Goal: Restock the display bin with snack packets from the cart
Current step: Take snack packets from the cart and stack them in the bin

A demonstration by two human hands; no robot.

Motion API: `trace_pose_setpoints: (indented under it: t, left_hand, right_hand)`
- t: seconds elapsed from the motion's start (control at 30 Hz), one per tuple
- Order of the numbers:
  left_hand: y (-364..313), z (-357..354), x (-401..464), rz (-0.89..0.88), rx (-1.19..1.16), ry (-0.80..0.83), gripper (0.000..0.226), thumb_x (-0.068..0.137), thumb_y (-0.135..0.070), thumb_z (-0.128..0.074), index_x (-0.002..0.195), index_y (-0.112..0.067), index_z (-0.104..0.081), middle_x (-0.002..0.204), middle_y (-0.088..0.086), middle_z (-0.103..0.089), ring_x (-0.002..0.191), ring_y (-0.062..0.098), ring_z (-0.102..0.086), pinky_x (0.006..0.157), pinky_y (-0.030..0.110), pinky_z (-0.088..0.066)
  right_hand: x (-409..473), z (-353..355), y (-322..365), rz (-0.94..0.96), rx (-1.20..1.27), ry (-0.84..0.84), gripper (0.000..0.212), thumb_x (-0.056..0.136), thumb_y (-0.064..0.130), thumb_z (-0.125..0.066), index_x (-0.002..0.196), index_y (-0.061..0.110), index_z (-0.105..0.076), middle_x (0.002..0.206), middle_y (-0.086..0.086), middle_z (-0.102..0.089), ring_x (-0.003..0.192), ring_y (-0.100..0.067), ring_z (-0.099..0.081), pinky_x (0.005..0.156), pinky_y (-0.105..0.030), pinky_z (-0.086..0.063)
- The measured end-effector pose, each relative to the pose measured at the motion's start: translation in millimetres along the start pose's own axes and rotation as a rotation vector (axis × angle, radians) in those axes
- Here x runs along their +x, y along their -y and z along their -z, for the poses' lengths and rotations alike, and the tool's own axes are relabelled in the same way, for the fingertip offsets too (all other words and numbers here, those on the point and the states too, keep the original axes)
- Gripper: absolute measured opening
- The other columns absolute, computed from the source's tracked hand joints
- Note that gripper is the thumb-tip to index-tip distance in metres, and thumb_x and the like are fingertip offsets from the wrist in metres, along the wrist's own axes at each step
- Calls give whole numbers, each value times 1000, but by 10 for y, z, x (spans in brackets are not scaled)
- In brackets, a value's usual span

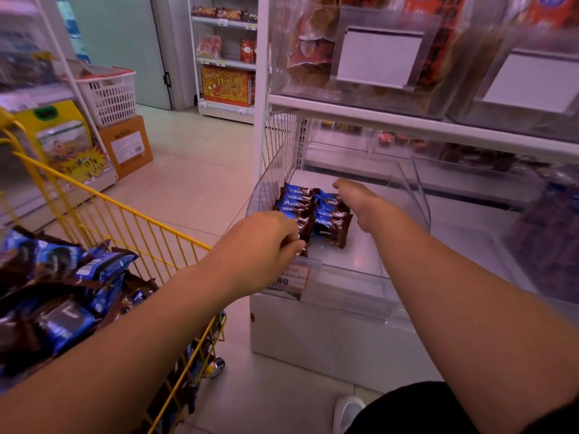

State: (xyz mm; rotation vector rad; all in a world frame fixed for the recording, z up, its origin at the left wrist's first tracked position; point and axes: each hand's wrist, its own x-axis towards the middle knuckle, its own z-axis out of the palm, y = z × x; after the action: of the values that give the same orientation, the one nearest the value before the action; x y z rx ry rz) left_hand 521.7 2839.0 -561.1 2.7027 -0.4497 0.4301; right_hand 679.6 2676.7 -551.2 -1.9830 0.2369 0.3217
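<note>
A clear plastic display bin (404, 195) sits on the bottom shelf, with a price tag on its front lip. Two short rows of blue-and-brown snack packets (332, 220) lie in its left half. My left hand (266, 236) reaches over the bin's front left corner and its curled fingers grip packets at the near end of the left row. My right hand (360, 198) is inside the bin, fingers bent down onto the right row of packets. A yellow wire cart (131, 220) at the left holds a heap of the same packets (62, 296).
Clear bins of other snacks fill the shelf above (376, 64) and to the right (545, 233). A cardboard box (125, 145) and a white basket (108, 92) stand across the tiled aisle. My shoe (347, 411) is at the shelf's base.
</note>
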Motion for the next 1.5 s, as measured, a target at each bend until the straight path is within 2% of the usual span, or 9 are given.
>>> trace_pose_setpoints:
  t: [0.1,0.27,0.4,0.6,0.73,0.83,1.0,1.3,1.5]
  left_hand:
    - [31,202,-77,-69,8,-153,26,99,-36,-53,78,-20,-60,75,-7,-55,70,11,-50,63,30,-41]
    - [517,812,-401,124,68,-483,28,87,-36,-61,63,-21,-57,56,-8,-51,56,19,-56,54,30,-41]
    - [1225,1184,-952,623,293,8,34,85,-47,-65,69,-17,-63,79,7,-67,81,28,-65,70,35,-53]
    - [1459,1138,-1563,914,359,929,69,71,-68,-73,119,-20,-61,110,-2,-57,91,22,-59,61,30,-51]
    - [1416,1189,-1643,828,299,1032,62,86,-46,-72,141,-30,-47,141,-5,-46,83,11,-49,48,15,-45]
    - [1397,1175,-1663,846,18,1021,49,87,-56,-66,130,-34,-57,134,-4,-55,99,12,-57,64,24,-57]
    - [1312,1157,-1601,756,48,1167,63,78,-59,-73,135,-40,-54,138,-13,-44,113,16,-50,46,13,-44]
    - [1464,1233,-1666,876,-291,789,17,89,-35,-72,89,-20,-64,95,8,-70,81,16,-72,69,33,-62]
    - [1342,1491,-1657,914,-974,142,8,98,-19,-58,106,-17,-56,109,18,-71,88,35,-73,64,37,-62]
  right_hand:
    - [-97,-9,79,217,-274,-172,37,97,33,-53,123,6,-54,120,-14,-59,88,-22,-58,76,-32,-45]
    - [-926,-308,227,1001,-369,-481,21,88,25,-55,83,11,-70,82,-7,-70,78,-26,-64,73,-40,-52]
    - [-1958,-875,283,1438,-329,137,10,87,24,-64,87,17,-71,76,4,-67,66,-11,-61,65,-29,-50]
    - [-2263,-2122,229,833,-1690,847,94,72,64,-79,146,19,-43,138,-4,-56,119,-27,-58,96,-38,-51]
    - [-1907,-2585,150,705,-1702,829,126,70,53,-86,160,21,-4,164,-5,-21,143,-34,-36,108,-43,-44]
    - [-1800,-2643,104,652,-1572,922,120,59,47,-94,153,26,-22,157,-3,-35,133,-30,-49,100,-41,-52]
    - [-1737,-2550,-2,754,-1401,883,88,53,46,-95,124,31,-46,112,9,-53,103,-20,-59,86,-39,-57]
    - [-1737,-2245,203,862,-1149,885,61,63,38,-90,114,27,-59,108,6,-63,95,-15,-62,75,-34,-58]
    - [-1688,-1561,424,251,16,1116,50,73,10,-81,119,13,-60,120,-1,-70,97,-26,-73,78,-51,-59]
